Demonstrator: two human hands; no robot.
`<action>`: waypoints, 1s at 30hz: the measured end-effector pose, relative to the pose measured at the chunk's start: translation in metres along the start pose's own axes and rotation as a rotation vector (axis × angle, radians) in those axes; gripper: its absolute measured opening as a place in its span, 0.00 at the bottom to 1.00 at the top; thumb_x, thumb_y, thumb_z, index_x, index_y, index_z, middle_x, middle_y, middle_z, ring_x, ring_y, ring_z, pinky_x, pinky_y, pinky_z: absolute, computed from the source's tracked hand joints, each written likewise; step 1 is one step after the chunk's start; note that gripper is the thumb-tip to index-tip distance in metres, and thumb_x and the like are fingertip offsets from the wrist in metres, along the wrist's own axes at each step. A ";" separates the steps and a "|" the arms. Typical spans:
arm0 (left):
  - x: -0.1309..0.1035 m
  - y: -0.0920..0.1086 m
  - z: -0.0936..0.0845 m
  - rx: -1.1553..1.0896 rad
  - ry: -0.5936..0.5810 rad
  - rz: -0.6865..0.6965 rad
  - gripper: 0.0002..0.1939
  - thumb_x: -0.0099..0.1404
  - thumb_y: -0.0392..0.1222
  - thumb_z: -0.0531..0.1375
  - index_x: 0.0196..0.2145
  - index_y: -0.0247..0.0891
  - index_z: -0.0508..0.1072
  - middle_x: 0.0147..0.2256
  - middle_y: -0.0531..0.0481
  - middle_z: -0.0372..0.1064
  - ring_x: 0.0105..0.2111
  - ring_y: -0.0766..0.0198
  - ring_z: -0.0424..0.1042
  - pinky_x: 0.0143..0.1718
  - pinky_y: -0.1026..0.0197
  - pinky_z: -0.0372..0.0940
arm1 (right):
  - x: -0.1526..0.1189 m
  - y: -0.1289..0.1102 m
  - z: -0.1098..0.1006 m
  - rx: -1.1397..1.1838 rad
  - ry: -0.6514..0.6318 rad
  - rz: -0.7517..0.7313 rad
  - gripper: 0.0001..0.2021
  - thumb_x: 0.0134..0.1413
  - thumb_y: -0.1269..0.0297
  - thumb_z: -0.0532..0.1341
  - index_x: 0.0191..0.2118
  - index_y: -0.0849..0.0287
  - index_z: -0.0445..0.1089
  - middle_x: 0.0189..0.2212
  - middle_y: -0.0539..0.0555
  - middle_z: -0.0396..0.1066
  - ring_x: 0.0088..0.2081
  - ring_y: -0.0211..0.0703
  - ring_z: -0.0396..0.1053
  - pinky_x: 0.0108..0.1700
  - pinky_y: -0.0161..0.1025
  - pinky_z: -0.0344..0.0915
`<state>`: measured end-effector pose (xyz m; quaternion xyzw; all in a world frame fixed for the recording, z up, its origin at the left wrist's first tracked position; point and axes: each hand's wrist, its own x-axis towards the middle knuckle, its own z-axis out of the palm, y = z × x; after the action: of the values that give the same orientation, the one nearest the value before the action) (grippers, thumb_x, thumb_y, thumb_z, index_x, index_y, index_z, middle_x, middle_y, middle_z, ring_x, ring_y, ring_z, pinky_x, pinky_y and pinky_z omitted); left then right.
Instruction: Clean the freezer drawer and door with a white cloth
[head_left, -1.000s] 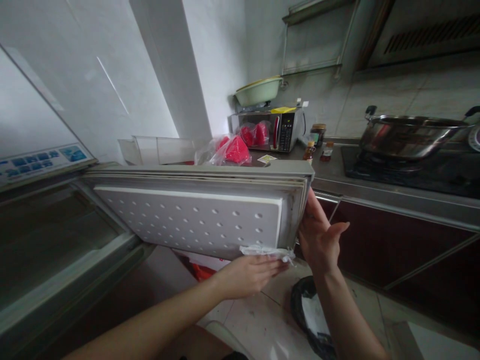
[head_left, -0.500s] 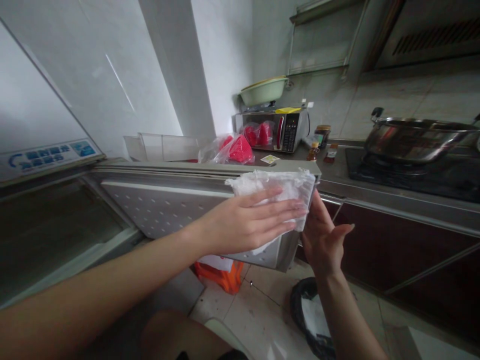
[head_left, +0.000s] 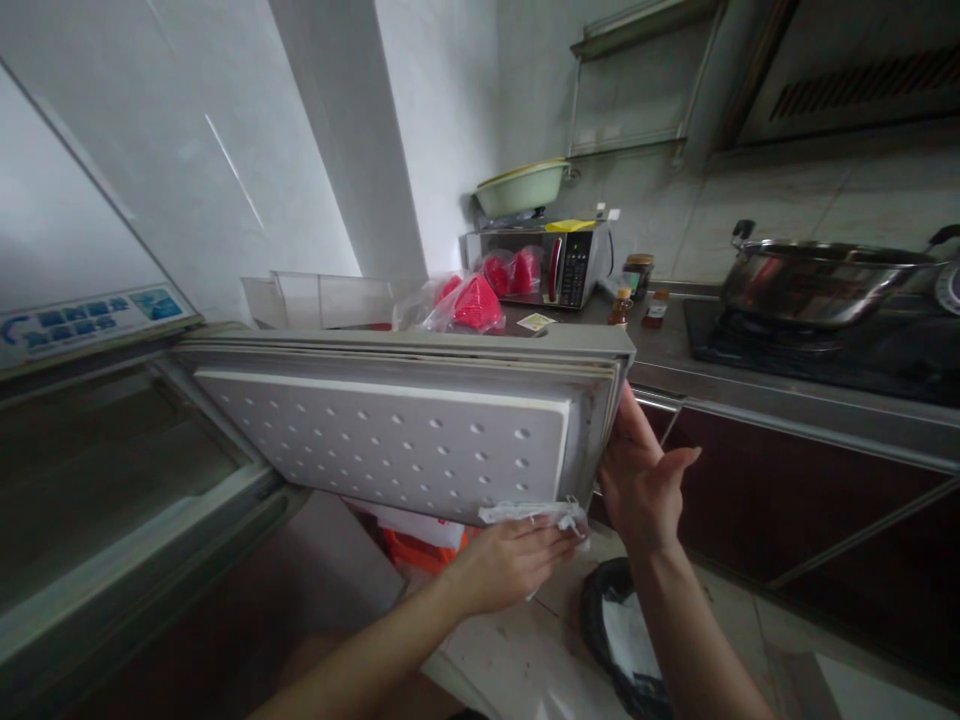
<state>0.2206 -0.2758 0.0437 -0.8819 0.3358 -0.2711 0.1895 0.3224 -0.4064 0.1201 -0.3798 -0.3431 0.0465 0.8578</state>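
Observation:
A freezer door [head_left: 420, 420] stands swung out, its dimpled white inner panel facing me. Low on its outer corner, my left hand [head_left: 517, 562] presses a crumpled white cloth [head_left: 536, 514] with frayed edges against the bottom rim, fingers closed over it. My right hand [head_left: 645, 490] lies along the door's free edge at the right, thumb stretched out and away; its fingertips are partly hidden behind the door.
The freezer's opening [head_left: 112, 470] is at left. Behind the door are a microwave [head_left: 581, 265], bagged red items [head_left: 476, 303] and small bottles [head_left: 619, 306]. A steel pot [head_left: 821, 285] sits on the stove. Below stand a lined bin [head_left: 600, 610] and an orange bag [head_left: 412, 552].
My left hand has moved the cloth down from the door's upper corner to its bottom edge, uncovering the inner panel. My right hand stays at the door's edge.

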 end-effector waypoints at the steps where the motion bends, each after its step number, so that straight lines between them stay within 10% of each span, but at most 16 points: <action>1: -0.002 0.003 0.005 -0.014 -0.005 -0.002 0.19 0.70 0.36 0.47 0.57 0.35 0.63 0.59 0.54 0.61 0.59 0.70 0.59 0.61 0.64 0.52 | 0.000 0.000 0.000 -0.002 0.008 0.001 0.36 0.51 0.32 0.47 0.58 0.48 0.62 0.61 0.48 0.56 0.66 0.48 0.43 0.66 0.49 0.44; 13: -0.002 0.008 -0.036 -0.060 0.054 -0.103 0.15 0.70 0.39 0.50 0.50 0.40 0.70 0.57 0.56 0.65 0.57 0.67 0.61 0.63 0.58 0.47 | -0.013 -0.005 -0.002 0.070 -0.046 0.049 0.37 0.51 0.31 0.47 0.60 0.50 0.61 0.62 0.48 0.54 0.66 0.51 0.42 0.66 0.50 0.45; 24: 0.041 -0.074 -0.145 0.203 0.221 -0.183 0.21 0.68 0.36 0.53 0.58 0.42 0.62 0.62 0.57 0.55 0.64 0.64 0.49 0.66 0.53 0.25 | -0.026 -0.009 -0.003 0.126 -0.050 0.104 0.35 0.52 0.32 0.46 0.59 0.48 0.61 0.61 0.48 0.55 0.65 0.51 0.43 0.66 0.53 0.46; 30: 0.035 -0.062 -0.119 0.171 0.195 -0.181 0.22 0.69 0.38 0.51 0.60 0.42 0.59 0.63 0.56 0.53 0.65 0.65 0.43 0.67 0.53 0.25 | -0.023 -0.007 -0.006 0.099 -0.041 0.089 0.35 0.52 0.32 0.46 0.58 0.48 0.62 0.61 0.48 0.56 0.65 0.50 0.44 0.66 0.51 0.45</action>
<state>0.2009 -0.2748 0.1814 -0.8588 0.2472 -0.3990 0.2052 0.3072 -0.4229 0.1094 -0.3508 -0.3407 0.1091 0.8654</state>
